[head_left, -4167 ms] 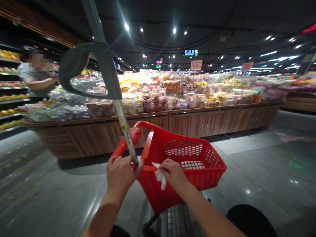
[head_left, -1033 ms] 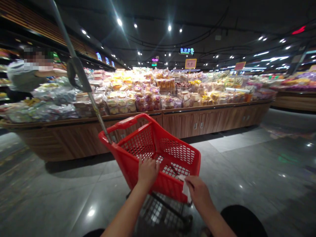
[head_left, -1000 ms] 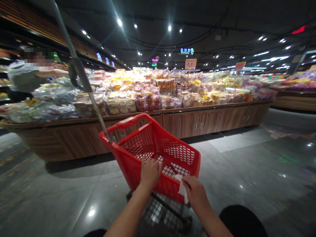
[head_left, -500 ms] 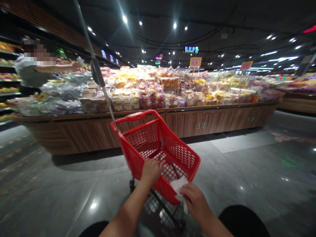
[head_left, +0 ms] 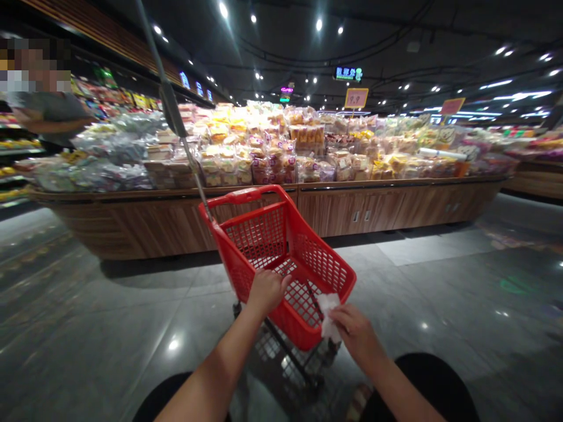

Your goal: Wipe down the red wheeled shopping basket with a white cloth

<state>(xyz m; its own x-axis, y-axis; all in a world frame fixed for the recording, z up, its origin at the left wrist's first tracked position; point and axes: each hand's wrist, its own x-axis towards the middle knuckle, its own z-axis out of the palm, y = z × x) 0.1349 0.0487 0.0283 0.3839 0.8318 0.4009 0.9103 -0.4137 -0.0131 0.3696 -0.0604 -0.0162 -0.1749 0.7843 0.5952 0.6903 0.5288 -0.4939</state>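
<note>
A red plastic shopping cart (head_left: 243,280) stands right in front of me, its basket holding no goods. My left hand (head_left: 267,288) is closed over the near left rim of the basket, thumb toward the inside. Between the fingers of my right hand (head_left: 352,324) is a crumpled white tissue (head_left: 329,313), held at the basket's near right corner. Part of the tissue hangs down outside the rim. Whether it touches the plastic there, I cannot tell. A grey pole (head_left: 173,111) rises from the cart's far left corner by the handle.
Behind the cart runs a long wood-panelled display counter (head_left: 334,212) piled with bagged baked goods (head_left: 268,143). A price sign (head_left: 356,98) stands above them. At the far left a person (head_left: 48,111) stands behind the counter, near stocked shelves (head_left: 17,143). Grey tiled floor (head_left: 417,299) surrounds the cart.
My right hand with the tissue has shifted slightly up and right along the basket corner. My left hand stays on the rim. The person at left has lowered an outstretched arm.
</note>
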